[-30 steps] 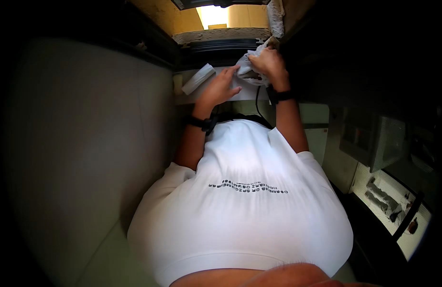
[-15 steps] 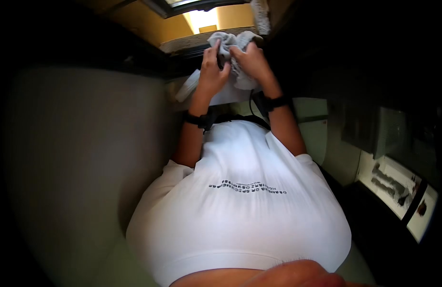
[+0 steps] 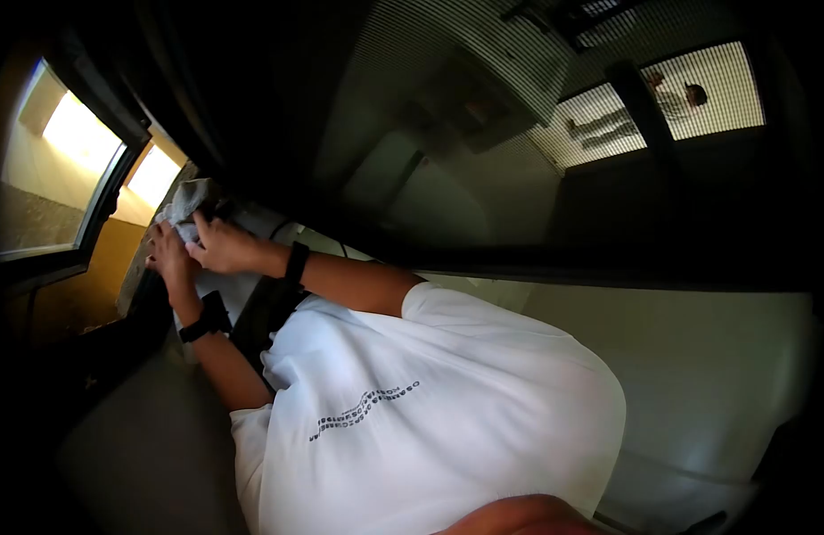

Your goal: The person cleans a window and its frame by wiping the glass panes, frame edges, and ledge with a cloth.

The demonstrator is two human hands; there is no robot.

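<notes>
A crumpled grey-white cloth (image 3: 191,198) is bunched up at the window ledge, at the upper left of the view. My right hand (image 3: 223,245) is closed on its lower right part, the index finger stretched along the folds. My left hand (image 3: 171,257) lies just beside it, fingers bent against the cloth's lower left edge. Part of the cloth is hidden behind the fingers. Both wrists wear black bands, and below the hands a pale surface (image 3: 236,292) shows between my forearms.
An opened window pane (image 3: 51,169) in a dark frame stands left of my hands, above a rough sill (image 3: 134,272). At upper right, a person (image 3: 684,100) shows beyond a mesh-covered window (image 3: 719,80). A pale wall panel (image 3: 679,374) is at right.
My view has turned and tilted, so the hands and cloth now appear at the left instead of the top middle. My hands stay at the cloth, closer together.
</notes>
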